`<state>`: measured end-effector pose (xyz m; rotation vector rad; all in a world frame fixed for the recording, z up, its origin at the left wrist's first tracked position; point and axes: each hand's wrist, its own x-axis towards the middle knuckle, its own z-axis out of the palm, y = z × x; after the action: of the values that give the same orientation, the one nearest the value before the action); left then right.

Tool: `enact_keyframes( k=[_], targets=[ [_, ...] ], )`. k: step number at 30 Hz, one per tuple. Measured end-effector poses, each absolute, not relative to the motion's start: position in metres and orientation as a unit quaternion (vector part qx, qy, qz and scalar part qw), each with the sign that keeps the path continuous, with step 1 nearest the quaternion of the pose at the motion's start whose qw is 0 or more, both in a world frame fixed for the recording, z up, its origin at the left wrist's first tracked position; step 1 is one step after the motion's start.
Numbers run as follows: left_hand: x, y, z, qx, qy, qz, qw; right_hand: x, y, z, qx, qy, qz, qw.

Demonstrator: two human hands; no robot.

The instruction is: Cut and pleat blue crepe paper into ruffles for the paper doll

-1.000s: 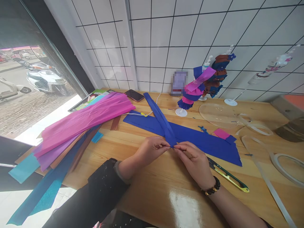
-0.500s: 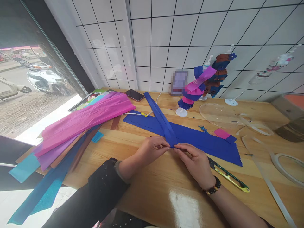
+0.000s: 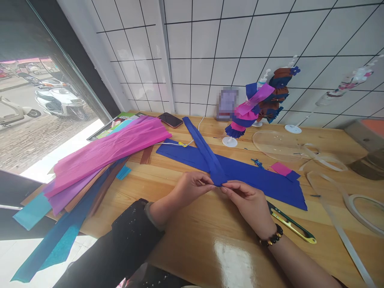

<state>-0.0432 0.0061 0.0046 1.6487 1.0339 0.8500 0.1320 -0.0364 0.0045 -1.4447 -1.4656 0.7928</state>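
Observation:
A narrow blue crepe paper strip runs slantwise from the back of the table toward me. My left hand pinches the left corner of its near end between thumb and fingers. On the right corner of that same end, my right hand has a matching pinch. The end spreads a little between the two hands. Beneath the strip lies a wider flat blue crepe paper sheet. A green and yellow utility knife rests just right of my right hand.
Layered crepe paper sheets, pink on top, overhang the table's left edge. A phone lies at the back. Paper-dressed figures stand on the right. Clear plastic, a pink scrap and a tape roll lie farther right.
My right hand has shifted slightly to the right. The strip's near end is spread a bit wider between my fingers. My left hand stays nearly in place.

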Motion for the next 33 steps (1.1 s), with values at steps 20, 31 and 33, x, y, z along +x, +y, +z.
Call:
enact_keyframes(
  k=[20, 31, 33],
  targets=[
    [-0.0396, 0.0078, 0.0027, 0.551, 0.395, 0.390, 0.623, 0.1332, -0.0348, 0.0054, -0.599, -0.522, 0.404, 0.453],
    [-0.0380, 0.0067, 0.0023, 0.569, 0.322, 0.387, 0.650, 0.1276, -0.0341, 0.0119, -0.592, -0.507, 0.392, 0.489],
    [-0.0371, 0.0058, 0.0019, 0.561, 0.299, 0.373, 0.676, 0.1257, -0.0347, 0.0136, -0.586, -0.518, 0.378, 0.495]
  ],
)
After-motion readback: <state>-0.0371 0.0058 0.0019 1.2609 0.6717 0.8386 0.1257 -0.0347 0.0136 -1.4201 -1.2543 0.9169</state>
